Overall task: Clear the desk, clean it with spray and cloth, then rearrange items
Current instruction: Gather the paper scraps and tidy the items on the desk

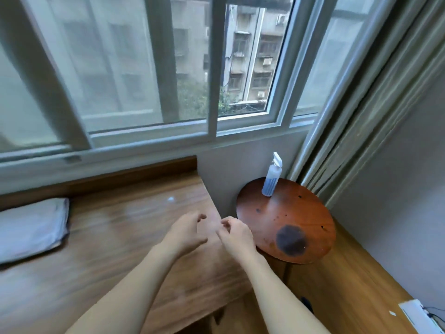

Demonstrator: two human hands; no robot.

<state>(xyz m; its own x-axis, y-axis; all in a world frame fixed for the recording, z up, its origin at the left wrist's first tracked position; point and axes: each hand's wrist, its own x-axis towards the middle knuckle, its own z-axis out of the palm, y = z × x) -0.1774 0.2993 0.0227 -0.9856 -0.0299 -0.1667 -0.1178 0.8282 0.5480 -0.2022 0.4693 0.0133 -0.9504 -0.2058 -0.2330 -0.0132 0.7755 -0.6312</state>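
One spray bottle [271, 177] stands on one round stool [310, 227]; beside the stool, one left hand [186, 231] and one right hand [237, 235] hover over one desk [115, 227], loosely curled (holding nothing), with one folded cloth [32, 229] well apart.

Head view looks down, somewhat blurred, over desk [115, 227] toward window [154, 68].

Desk [115, 227] left + centre, under window [149, 68]. Folded cloth [32, 227] on desk, far left. Round stool [289, 222] just right of desk's right edge, near curtain [361, 104]. Spray bottle [271, 175] upright on stool's far side. Both hands over desk's right end, near each other, not touching: left hand [186, 231] left of right hand [237, 236]. Floor [349, 285] right of stool.
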